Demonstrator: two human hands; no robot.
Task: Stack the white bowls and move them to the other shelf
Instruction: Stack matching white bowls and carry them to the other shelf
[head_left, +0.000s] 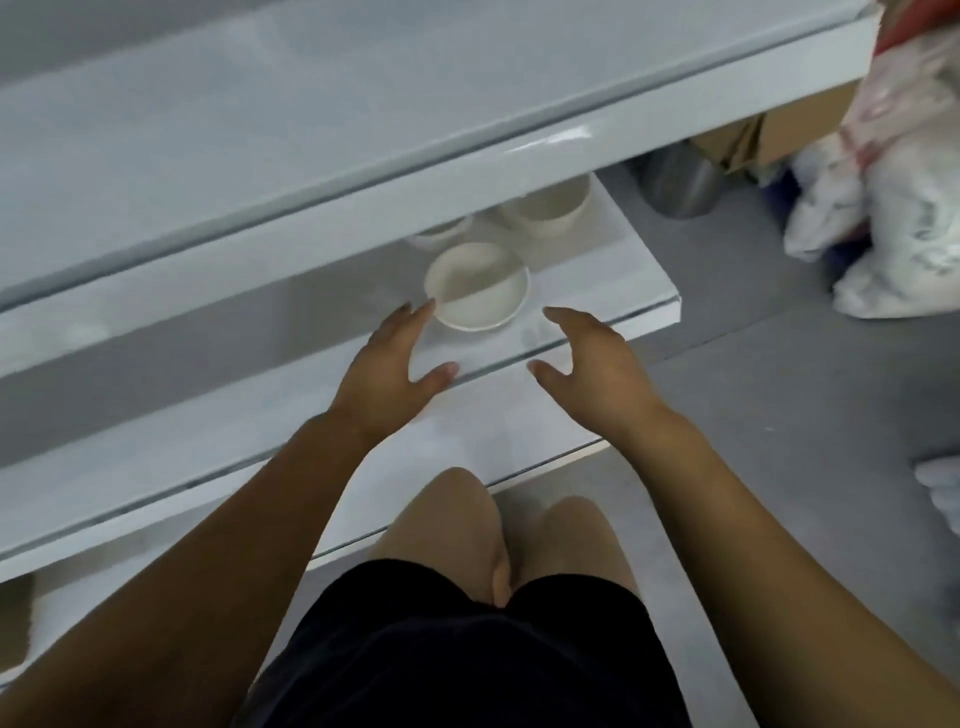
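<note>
A shallow white bowl (477, 286) sits upright and empty on the middle shelf (613, 260), near its front edge and toward its right end. Two more white bowls stand behind it, both partly hidden under the lip of the upper shelf (363, 130). The deeper bowl (545, 208) is at the right rear (blur hides whether it is one or several nested). The smaller bowl (441, 235) is at the left rear, just beside the front one.
</note>
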